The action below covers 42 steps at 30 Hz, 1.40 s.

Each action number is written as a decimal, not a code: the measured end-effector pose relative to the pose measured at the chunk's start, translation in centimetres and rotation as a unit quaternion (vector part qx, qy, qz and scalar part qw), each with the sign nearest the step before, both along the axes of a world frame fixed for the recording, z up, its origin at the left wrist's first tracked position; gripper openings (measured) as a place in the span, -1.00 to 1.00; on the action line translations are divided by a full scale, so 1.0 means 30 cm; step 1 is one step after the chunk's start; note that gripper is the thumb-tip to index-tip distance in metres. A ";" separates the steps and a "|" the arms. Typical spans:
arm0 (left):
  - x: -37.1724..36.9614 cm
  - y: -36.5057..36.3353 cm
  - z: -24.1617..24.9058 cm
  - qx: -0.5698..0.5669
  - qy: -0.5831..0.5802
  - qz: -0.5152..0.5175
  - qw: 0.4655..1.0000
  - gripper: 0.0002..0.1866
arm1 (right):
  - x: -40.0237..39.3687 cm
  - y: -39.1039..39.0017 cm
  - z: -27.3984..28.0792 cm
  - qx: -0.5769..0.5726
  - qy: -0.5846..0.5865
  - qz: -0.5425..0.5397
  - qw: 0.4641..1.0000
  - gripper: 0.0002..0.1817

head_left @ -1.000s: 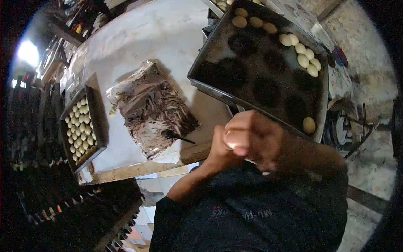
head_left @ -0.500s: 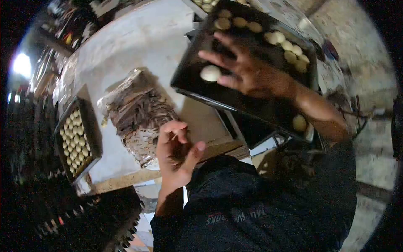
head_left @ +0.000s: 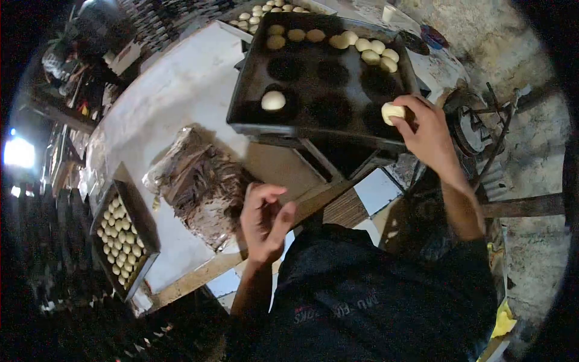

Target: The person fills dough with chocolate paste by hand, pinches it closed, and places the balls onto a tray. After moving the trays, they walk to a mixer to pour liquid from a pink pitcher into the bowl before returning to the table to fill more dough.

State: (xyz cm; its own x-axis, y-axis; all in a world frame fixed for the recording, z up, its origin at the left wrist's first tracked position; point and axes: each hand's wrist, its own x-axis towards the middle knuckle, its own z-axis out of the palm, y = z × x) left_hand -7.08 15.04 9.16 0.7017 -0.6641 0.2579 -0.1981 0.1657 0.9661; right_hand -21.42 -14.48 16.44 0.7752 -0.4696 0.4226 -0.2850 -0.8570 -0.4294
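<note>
My right hand (head_left: 425, 130) pinches a pale dough ball (head_left: 392, 113) between thumb and fingers, over the near right corner of a dark baking tray (head_left: 256, 129). Another dough ball (head_left: 273, 101) lies alone toward the tray's near left corner. More dough balls (head_left: 371, 57) run along its far side, those at the left looking browner. My left hand (head_left: 265, 223) hovers by the table edge with loosely curled fingers, thumb apart and nothing visible in it. Just beside it, a brown, flaky-looking block (head_left: 202, 187) with shiny plastic-like wrapping rests on the table.
A smaller tray (head_left: 154, 241) of several dough balls stands at the left of the white table (head_left: 175, 84). Behind the large tray is another group of dough balls (head_left: 259, 11). A metal stand (head_left: 473, 130) is at the right, near the rough wall (head_left: 512, 66).
My right hand has moved from the middle of the tray to its near right corner and now grips a dough ball there. My left hand stays in much the same pose. The view has shifted.
</note>
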 end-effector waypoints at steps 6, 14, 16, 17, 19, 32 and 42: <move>-0.114 0.150 0.000 0.004 0.073 -0.048 0.996 -0.59 | 0.071 0.560 -0.093 0.128 -0.128 0.399 0.899 -0.76; -0.346 0.591 -0.045 0.007 -0.104 0.275 0.956 -0.47 | 0.107 1.223 -0.275 0.437 -0.242 0.319 0.805 -0.75; -0.355 0.662 -0.025 -0.048 -0.046 0.254 0.965 -0.40 | 0.086 1.341 -0.294 0.425 -0.226 0.316 0.817 -0.81; -0.351 0.716 -0.061 -0.036 -0.033 0.239 0.970 -0.41 | 0.102 1.376 -0.342 0.326 -0.217 0.362 0.846 -0.81; -0.354 0.807 -0.094 0.020 0.020 0.241 0.970 -0.41 | 0.135 1.453 -0.404 0.360 -0.166 0.361 0.844 -0.80; -0.175 0.864 -0.288 -0.188 0.561 0.086 0.802 -0.61 | 0.330 1.308 -0.714 0.049 -0.124 0.300 0.945 -0.76; 0.141 0.875 -0.262 -0.132 0.461 0.205 0.853 -0.49 | 0.601 0.886 -0.842 -0.043 0.151 0.260 0.953 -0.64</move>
State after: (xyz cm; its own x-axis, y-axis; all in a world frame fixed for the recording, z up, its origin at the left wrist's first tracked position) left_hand -2.84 41.30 1.30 0.8467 -0.3176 -0.4268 0.5320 0.5019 0.6820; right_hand -3.40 12.11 -8.82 0.9858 0.0372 0.1639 0.0883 -0.9444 -0.3167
